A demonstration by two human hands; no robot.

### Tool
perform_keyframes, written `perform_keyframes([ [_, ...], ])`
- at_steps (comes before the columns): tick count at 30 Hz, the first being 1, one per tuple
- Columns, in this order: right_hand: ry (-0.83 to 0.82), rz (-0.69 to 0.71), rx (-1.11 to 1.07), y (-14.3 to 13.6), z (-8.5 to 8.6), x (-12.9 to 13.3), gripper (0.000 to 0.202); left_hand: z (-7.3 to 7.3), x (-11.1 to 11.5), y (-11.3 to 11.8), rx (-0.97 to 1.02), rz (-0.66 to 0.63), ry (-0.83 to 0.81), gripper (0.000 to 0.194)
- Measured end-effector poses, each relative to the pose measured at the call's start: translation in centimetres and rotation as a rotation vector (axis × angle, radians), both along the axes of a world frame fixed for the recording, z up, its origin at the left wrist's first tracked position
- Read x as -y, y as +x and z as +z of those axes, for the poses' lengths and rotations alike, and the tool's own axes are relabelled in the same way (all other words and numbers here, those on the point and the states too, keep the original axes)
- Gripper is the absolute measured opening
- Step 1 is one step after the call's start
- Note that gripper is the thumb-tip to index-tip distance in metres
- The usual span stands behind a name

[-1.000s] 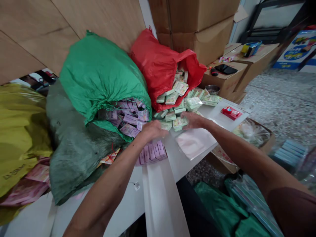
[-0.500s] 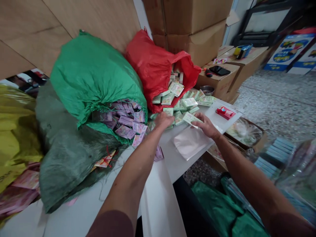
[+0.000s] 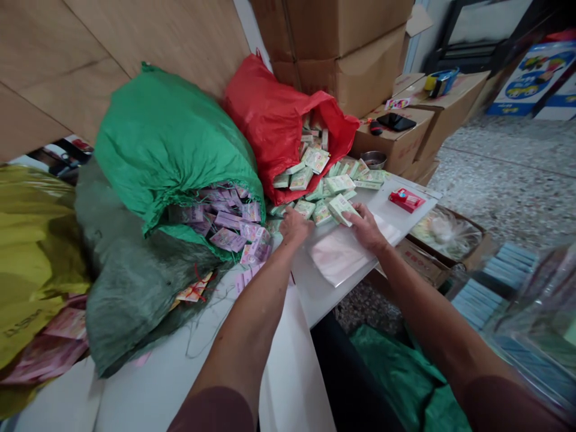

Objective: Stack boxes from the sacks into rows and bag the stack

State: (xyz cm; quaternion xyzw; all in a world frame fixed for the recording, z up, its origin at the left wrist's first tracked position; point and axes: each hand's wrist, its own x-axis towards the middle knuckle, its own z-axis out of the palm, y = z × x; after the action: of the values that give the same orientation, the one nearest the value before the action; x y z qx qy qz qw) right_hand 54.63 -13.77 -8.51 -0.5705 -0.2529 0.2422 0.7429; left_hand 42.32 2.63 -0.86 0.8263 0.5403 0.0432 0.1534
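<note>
My right hand (image 3: 365, 227) grips a small light green box (image 3: 342, 209) over the near edge of the pile. To its left, my left hand (image 3: 296, 227) is at the pile's near side; its fingers are bent, and whether anything is between them is hidden. Several green boxes (image 3: 339, 183) spill from the mouth of a red sack (image 3: 265, 120). A stack of clear plastic bags (image 3: 339, 255) lies on the white table (image 3: 315, 300) just below my hands. Purple boxes (image 3: 228, 239) fill the opening of a green sack (image 3: 175, 138) on the left.
A red box (image 3: 406, 200) lies on the table's right part. Behind it are a metal bowl (image 3: 374, 159) and cartons (image 3: 396, 141) with a phone (image 3: 396, 122) on top. Dark green (image 3: 135, 264) and yellow (image 3: 38, 258) sacks stand at the left.
The view has shifted slightly. The box in my right hand has turned and sits closer to the pile. My left hand has moved a little left.
</note>
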Motion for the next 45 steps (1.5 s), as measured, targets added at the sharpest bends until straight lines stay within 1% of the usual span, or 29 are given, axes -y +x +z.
perform_keyframes([
  [3, 0.106, 0.018, -0.083, -0.1, -0.1, -0.2, 0.044, -0.4, 0.5, -0.6, 0.013, -0.051, 0.026, 0.079],
  [5, 0.118, 0.026, -0.125, -0.1, 0.1, -0.4, 0.046, -0.3, 0.5, -0.9, 0.035, -0.081, 0.017, 0.077],
  [8, 0.122, 0.030, -0.201, -0.1, 1.0, -0.5, 0.049, 1.0, 0.4, -1.7, 0.097, -0.074, -0.023, 0.079],
  [11, 0.140, 0.015, -0.251, -0.6, 2.9, 0.2, 0.052, 2.8, 1.1, -2.7, 0.238, -0.008, -0.082, 0.078],
  [13, 0.137, -0.023, -0.230, -1.4, 4.3, 1.2, 0.052, 3.6, 2.7, -3.4, 0.442, 0.047, -0.220, 0.071],
  [15, 0.091, -0.086, -0.203, -2.4, 5.4, 2.4, 0.053, 3.5, 5.1, -4.0, 0.728, 0.116, -0.476, 0.065],
  [17, -0.020, -0.153, -0.208, -3.4, 5.8, 3.7, 0.055, 2.6, 7.9, -4.4, 0.995, 0.193, -0.773, 0.059],
  [18, -0.106, -0.180, -0.212, -3.9, 5.8, 4.3, 0.056, 2.0, 9.3, -4.6, 1.056, 0.220, -0.879, 0.056],
  [19, -0.216, -0.194, -0.198, -4.3, 5.7, 4.8, 0.058, 1.3, 10.4, -4.7, 1.072, 0.240, -0.941, 0.053],
  [20, -0.342, -0.200, -0.159, -4.6, 5.5, 5.2, 0.059, 0.7, 11.3, -4.9, 1.040, 0.251, -0.957, 0.051],
  [21, -0.468, -0.203, -0.086, -4.7, 5.4, 5.6, 0.060, 0.2, 11.9, -5.1, 0.961, 0.244, -0.925, 0.051],
  [22, -0.585, -0.203, 0.023, -4.8, 5.2, 5.9, 0.058, -0.1, 12.3, -5.3, 0.844, 0.208, -0.852, 0.052],
  [23, -0.685, -0.196, 0.152, -4.8, 5.1, 6.1, 0.056, -0.2, 12.3, -5.5, 0.704, 0.144, -0.749, 0.054],
  [25, -0.818, -0.166, 0.394, -4.5, 5.1, 6.5, 0.053, 0.1, 12.0, -6.0, 0.420, -0.018, -0.514, 0.060],
  [27, -0.883, -0.112, 0.533, -4.1, 5.1, 6.8, 0.056, 1.0, 11.6, -6.3, 0.234, -0.116, -0.323, 0.065],
  [29, -0.874, -0.076, 0.561, -3.8, 5.0, 7.0, 0.057, 1.9, 11.5, -6.5, 0.162, -0.125, -0.238, 0.071],
  [32, -0.751, -0.089, 0.572, -3.9, 4.6, 7.2, 0.052, 2.7, 12.1, -6.5, 0.140, -0.141, -0.244, 0.075],
  [34, -0.654, -0.081, 0.577, -4.6, 4.4, 7.3, 0.057, 3.0, 12.5, -6.3, 0.115, -0.163, -0.234, 0.078],
  [36, -0.565, -0.042, 0.557, -5.5, 4.4, 7.4, 0.068, 3.2, 12.6, -6.2, 0.074, -0.177, -0.208, 0.084],
  [38, -0.482, 0.029, 0.459, -6.4, 4.5, 7.4, 0.074, 3.4, 12.3, -6.1, 0.027, -0.182, -0.187, 0.094],
  [40, -0.444, 0.117, 0.287, -6.6, 4.6, 7.4, 0.078, 3.5, 11.9, -6.0, -0.010, -0.170, -0.181, 0.104],
  [42, -0.459, 0.212, 0.113, -5.7, 4.5, 7.2, 0.083, 3.4, 11.6, -5.9, -0.022, -0.148, -0.194, 0.109],
  [43, -0.481, 0.230, 0.070, -4.9, 4.4, 7.0, 0.086, 3.3, 11.6, -5.8, -0.018, -0.140, -0.204, 0.110],
  [44, -0.506, 0.203, 0.076, -3.8, 4.3, 6.6, 0.086, 3.2, 11.6, -5.7, -0.009, -0.137, -0.210, 0.110],
  [45, -0.521, 0.122, 0.126, -2.5, 4.3, 6.2, 0.085, 3.1, 11.7, -5.6, 0.005, -0.138, -0.213, 0.110],
])
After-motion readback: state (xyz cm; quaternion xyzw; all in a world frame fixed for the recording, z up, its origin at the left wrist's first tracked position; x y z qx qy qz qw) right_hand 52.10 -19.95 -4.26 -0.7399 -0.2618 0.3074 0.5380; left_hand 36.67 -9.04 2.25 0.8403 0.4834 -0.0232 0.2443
